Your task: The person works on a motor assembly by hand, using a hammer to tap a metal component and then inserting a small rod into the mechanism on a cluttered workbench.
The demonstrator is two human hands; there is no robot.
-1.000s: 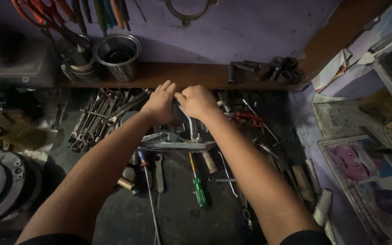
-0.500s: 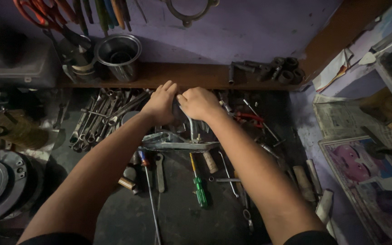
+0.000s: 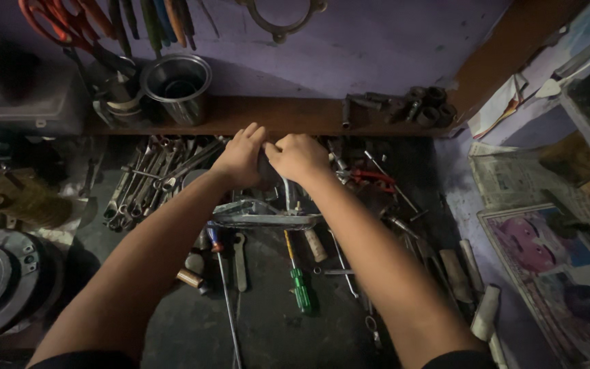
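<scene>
**Both hands on a dark part at the back of the bench**

My left hand [image 3: 240,157] and right hand [image 3: 300,157] meet over a small dark part [image 3: 268,171], fingers curled together around it, just above a flat metal piece [image 3: 264,219]. Spanners [image 3: 151,178] lie to my left, a green-handled screwdriver [image 3: 298,280] below. A steel cup [image 3: 177,85] stands on the wooden shelf [image 3: 274,116].

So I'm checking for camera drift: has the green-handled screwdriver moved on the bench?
No. The green-handled screwdriver lies as before, just below the metal part.
</scene>
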